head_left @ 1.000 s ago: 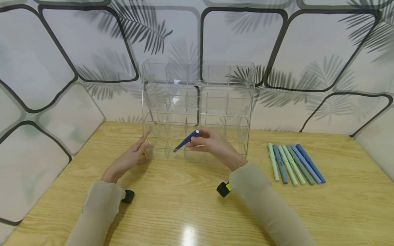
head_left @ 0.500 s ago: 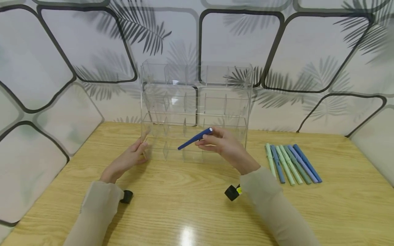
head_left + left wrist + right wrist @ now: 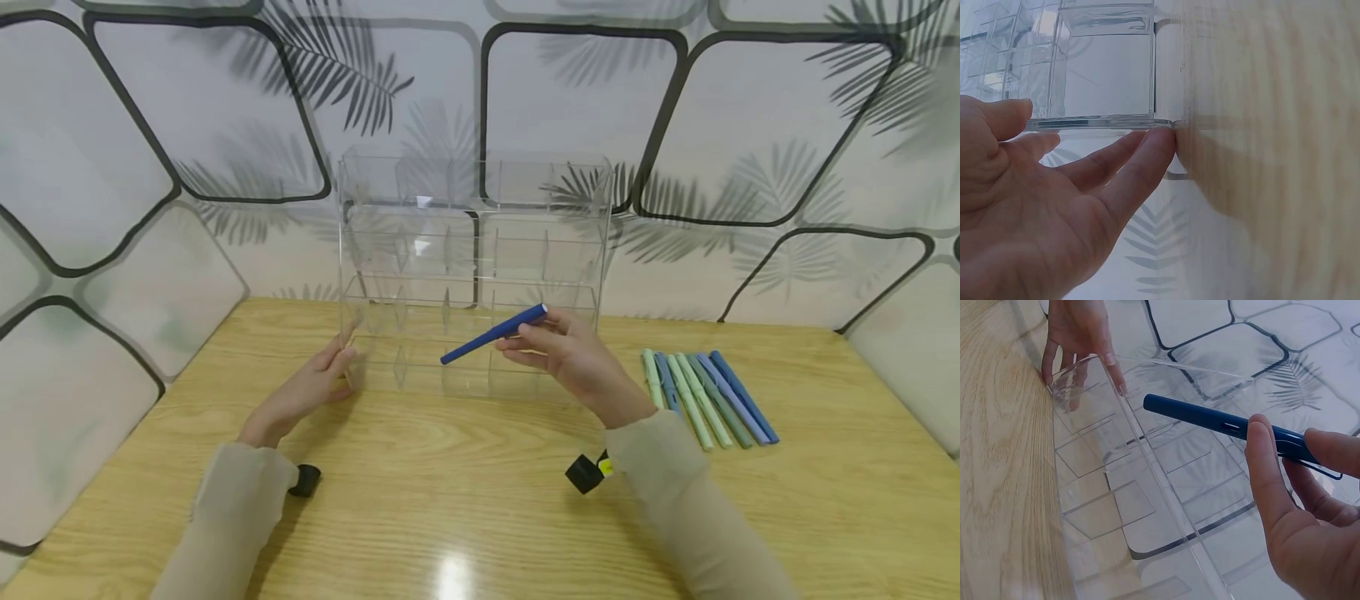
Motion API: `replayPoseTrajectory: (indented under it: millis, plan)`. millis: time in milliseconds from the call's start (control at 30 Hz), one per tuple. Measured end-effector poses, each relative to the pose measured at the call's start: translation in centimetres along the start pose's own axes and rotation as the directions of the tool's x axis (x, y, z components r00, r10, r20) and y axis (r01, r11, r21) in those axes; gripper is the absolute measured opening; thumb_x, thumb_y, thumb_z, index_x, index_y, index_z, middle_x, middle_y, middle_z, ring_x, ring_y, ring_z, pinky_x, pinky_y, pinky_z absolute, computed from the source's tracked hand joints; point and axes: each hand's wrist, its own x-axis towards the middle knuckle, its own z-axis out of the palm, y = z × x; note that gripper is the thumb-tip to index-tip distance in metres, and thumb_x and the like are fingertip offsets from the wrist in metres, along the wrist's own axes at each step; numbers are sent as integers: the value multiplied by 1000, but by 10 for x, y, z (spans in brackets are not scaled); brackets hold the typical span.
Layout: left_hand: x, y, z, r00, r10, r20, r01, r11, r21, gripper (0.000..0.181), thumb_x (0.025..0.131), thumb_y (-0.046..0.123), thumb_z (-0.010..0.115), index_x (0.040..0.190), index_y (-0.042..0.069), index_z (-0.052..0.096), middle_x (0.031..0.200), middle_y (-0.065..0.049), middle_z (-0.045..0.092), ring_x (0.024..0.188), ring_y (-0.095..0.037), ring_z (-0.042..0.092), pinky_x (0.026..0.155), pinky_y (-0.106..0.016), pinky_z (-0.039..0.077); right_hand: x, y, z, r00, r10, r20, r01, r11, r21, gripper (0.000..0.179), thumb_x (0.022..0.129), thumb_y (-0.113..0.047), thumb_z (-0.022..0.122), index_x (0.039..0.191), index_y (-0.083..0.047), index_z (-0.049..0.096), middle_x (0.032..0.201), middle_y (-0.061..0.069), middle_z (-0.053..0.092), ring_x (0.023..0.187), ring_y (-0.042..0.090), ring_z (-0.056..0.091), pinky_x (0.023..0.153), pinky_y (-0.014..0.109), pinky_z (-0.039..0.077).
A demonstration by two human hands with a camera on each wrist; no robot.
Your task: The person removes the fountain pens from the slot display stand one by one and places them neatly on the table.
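Note:
My right hand (image 3: 588,367) pinches a dark blue pen (image 3: 491,335) with a clip between thumb and fingers. The pen slants in front of the lower tiers of a clear acrylic pen organizer (image 3: 468,279), apart from it in the right wrist view. My left hand (image 3: 296,400) holds the organizer's left side near the table. In the left wrist view its thumb lies at one side of the clear side panel (image 3: 1094,122), with the fingers against the other side. The organizer stands upright with several tiers of divided compartments, and no pens show in them.
Several green, blue and lilac pens (image 3: 726,404) lie side by side on the wooden table (image 3: 420,492), at the right. My right forearm covers part of the leftmost ones. A patterned wall (image 3: 585,92) rises behind the organizer.
My right hand has moved right with the blue pen, which now lies at a flatter slant. The left hand stays at the organizer's side.

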Motion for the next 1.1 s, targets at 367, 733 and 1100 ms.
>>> replayPoseTrajectory:
  millis: [367,733,1100]
  plan:
    - [1,0,1,1000,-13,-4,13,1000,-11,62,114,34,25,164,19,-9,161,-36,10,148,-52,7,112,-63,33,-14,-4,-22,999,-45,-2,45,999,29,18,106,2,48,101,-7,63,101,6,71,96,18,72,99,40,55]
    - [1,0,2,1000,-12,-11,12,1000,-15,62,114,35,24,164,19,-8,162,-35,6,149,-50,6,112,-63,32,-39,-10,-53,998,-55,-13,54,998,-12,12,106,-2,52,104,-7,63,102,7,71,95,17,71,94,36,57]
    - [2,0,1,1000,-13,-3,13,1000,4,63,113,38,25,164,22,-10,162,-35,9,148,-51,7,112,-63,33,-58,-18,-79,995,-99,-28,99,995,-11,11,107,-3,50,106,-6,60,103,7,69,94,18,71,90,34,59]
